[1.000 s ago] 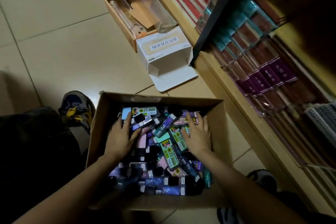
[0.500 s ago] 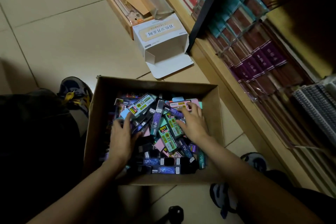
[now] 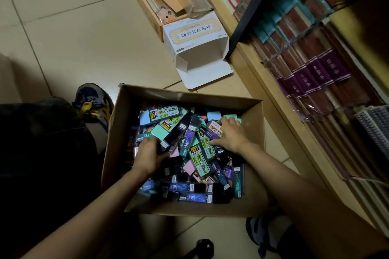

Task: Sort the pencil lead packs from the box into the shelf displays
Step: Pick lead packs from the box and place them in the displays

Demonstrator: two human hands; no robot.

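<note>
- The floor [image 3: 69, 33] is pale beige tile with thin grout lines, dimly lit and in shadow toward the lower left.
- A brown box [image 3: 181, 96] sits open on the floor between the person's feet, just beside the shelf.
- The packs [image 3: 195, 153] lie in a loose heap inside the box: mint, pink, pale blue, purple and black, pointing every way. None is seen on the shelf.
- The left hand [image 3: 150, 154] is pushed into the left side of the heap. Its fingertips are buried among dark packs, so I cannot tell whether it holds one.
- The right hand [image 3: 231, 134] lies spread on the packs near the box's far right corner, fingers fairly straight, thumb out to the side, pressing and gripping nothing.
- The shelf [image 3: 271, 99] of light wood runs along the right, with a black upright [image 3: 259, 4] crossing it.
- On it stand rows of wrapped books [image 3: 315, 69] with red, teal and purple bands, and spiral-bound pads [image 3: 374, 126] at the far right.
- A white carton [image 3: 195, 33] lies open on the floor beyond the box, its flap touching the shelf foot.
- Behind it is a brown carton [image 3: 145, 4] holding card and clear plastic.
- A dark shoe [image 3: 92, 101] with yellow laces is left of the box.
- A small black object [image 3: 205, 246] lies on the floor at the bottom edge.
</note>
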